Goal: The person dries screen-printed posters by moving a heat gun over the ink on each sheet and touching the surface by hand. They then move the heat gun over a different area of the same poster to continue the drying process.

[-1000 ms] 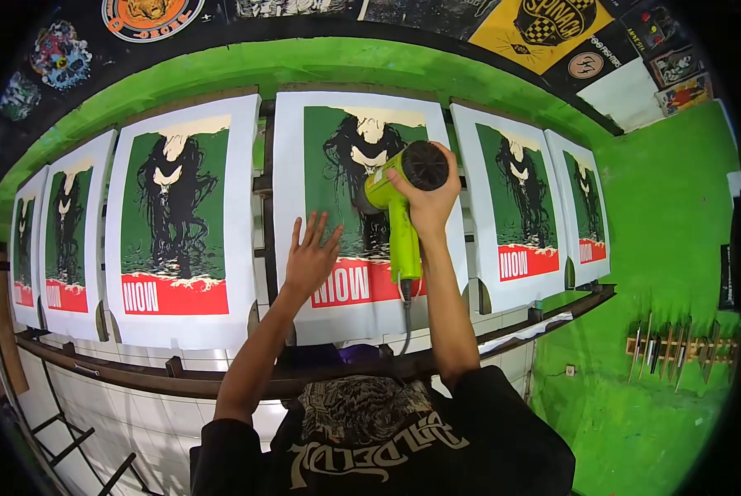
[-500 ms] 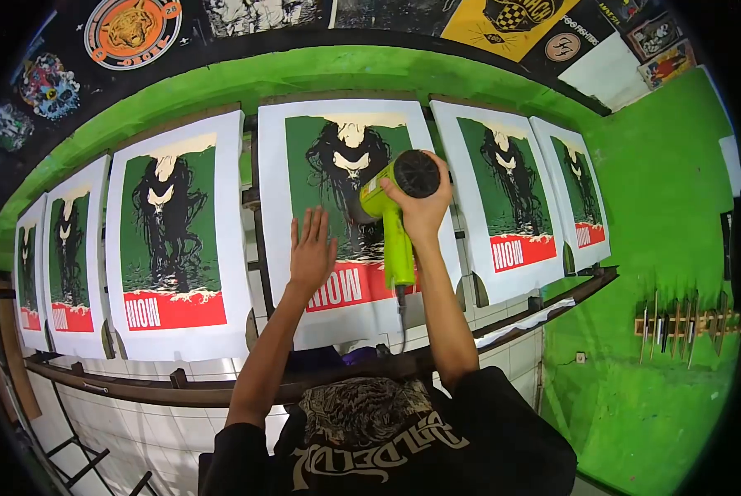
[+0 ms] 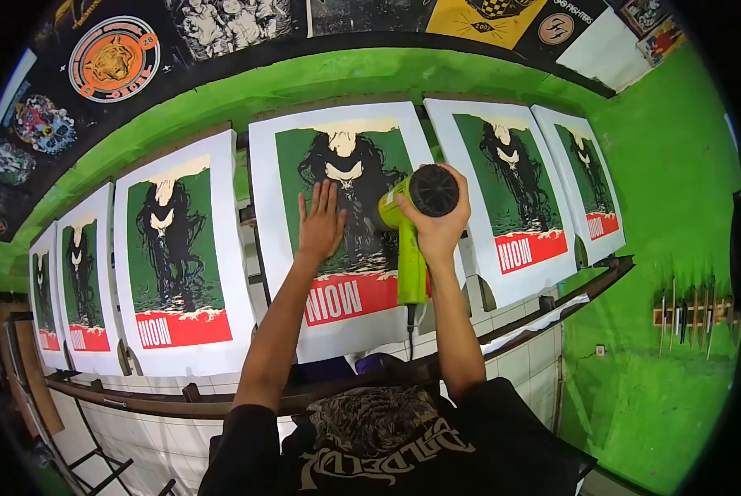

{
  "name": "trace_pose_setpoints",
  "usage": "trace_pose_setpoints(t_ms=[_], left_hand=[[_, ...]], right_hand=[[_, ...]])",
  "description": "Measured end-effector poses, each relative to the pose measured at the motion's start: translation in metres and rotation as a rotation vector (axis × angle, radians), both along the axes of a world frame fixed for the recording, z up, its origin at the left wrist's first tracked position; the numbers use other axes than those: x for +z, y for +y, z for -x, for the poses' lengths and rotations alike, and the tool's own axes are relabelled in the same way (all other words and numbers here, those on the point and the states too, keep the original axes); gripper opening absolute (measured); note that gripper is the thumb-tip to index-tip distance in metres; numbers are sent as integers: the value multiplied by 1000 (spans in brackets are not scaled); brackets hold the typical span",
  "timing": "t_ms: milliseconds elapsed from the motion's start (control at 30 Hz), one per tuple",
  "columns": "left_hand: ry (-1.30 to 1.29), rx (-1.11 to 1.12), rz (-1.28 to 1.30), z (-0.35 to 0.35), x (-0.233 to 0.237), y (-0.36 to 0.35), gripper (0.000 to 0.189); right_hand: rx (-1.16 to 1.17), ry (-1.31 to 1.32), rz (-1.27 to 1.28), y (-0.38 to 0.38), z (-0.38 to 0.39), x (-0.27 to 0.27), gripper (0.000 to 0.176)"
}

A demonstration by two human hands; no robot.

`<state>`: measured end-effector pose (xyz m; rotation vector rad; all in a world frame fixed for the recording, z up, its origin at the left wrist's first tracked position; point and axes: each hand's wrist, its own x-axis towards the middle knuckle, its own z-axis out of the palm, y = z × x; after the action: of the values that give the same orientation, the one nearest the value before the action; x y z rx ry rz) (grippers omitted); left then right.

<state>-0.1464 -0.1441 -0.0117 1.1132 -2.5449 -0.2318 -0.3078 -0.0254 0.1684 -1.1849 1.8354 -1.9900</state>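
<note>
Gripped green blower [image 3: 412, 269] with curled fingers of right hand [image 3: 443, 236], beside left hand [image 3: 322, 227]. Held left fingers slightly spread, with nearest print [image 3: 292, 165] directly beneath. Judged best: even sweeps, steady gap to print, left fingers clear of airflow.

Can pass between left hand [image 3: 321, 230] and green heat gun [image 3: 412, 264] only through a narrow gap over middle printed sheet [image 3: 289, 161]; is blocked farther right by right hand [image 3: 442, 236]. Has wider room beyond the fingertips, across the sheet's far end. Meets dark rail [image 3: 160, 403] along the near side.
</note>
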Motion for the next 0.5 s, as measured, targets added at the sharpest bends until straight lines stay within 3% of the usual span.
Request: trace_pose_setpoints(t_ms=[67, 233, 300, 367, 500], left_hand=[[-41, -5, 13, 2, -4, -8, 64], [-79, 2, -4, 1, 2, -8, 64], [-87, 8, 1, -1, 6, -6, 64], [-96, 20, 45, -1, 15, -6, 69], [13, 54, -26, 2, 11, -9, 82]], right_hand=[[-52, 56, -7, 0, 0, 2, 70], [-6, -108, 12, -5, 8, 3, 69], [-4, -88, 53, -7, 4, -2, 69], [-67, 108, 52, -10, 8, -13, 68], [-3, -130, 36, 0, 14, -6, 70]])
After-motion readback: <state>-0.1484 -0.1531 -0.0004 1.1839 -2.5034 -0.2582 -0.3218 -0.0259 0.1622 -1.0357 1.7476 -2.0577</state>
